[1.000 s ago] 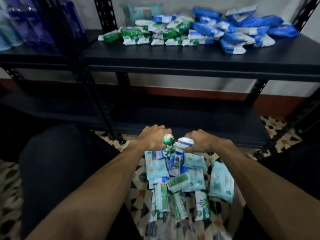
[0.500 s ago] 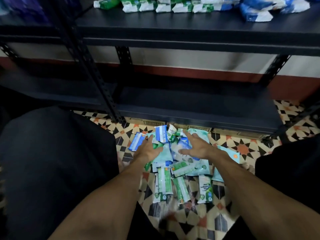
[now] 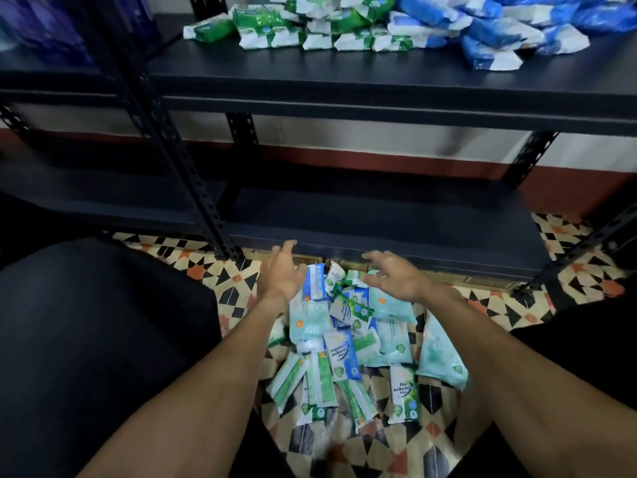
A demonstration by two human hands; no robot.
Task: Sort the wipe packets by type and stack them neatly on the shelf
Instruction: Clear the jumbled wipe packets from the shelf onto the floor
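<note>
**Both hands open over floor pile, nothing held**

- Left hand [image 3: 281,274]: fingers straight and slightly spread, palm turned inward, holding nothing. It sits above the far left edge of the pile; contact with the packets cannot be told.
- Right hand [image 3: 396,277]: fingers spread and loosely bent, palm down, empty, above the far right part of the pile.
- Loose pile of small plastic wipe packets [image 3: 344,339], green-white, blue-white and pale teal: unsorted and overlapping on the patterned tile floor [image 3: 572,270], between the person's dark-clad knees, just in front of the black lower shelf board [image 3: 379,215].
- Large pale teal soft packet [image 3: 441,353]: at the pile's right edge.
- Black metal upper shelf board [image 3: 344,75]: carries green-and-white packets [image 3: 310,27] toward its left and blue packets [image 3: 499,34] toward its right, the two groups touching, heaped and not stacked.
</note>
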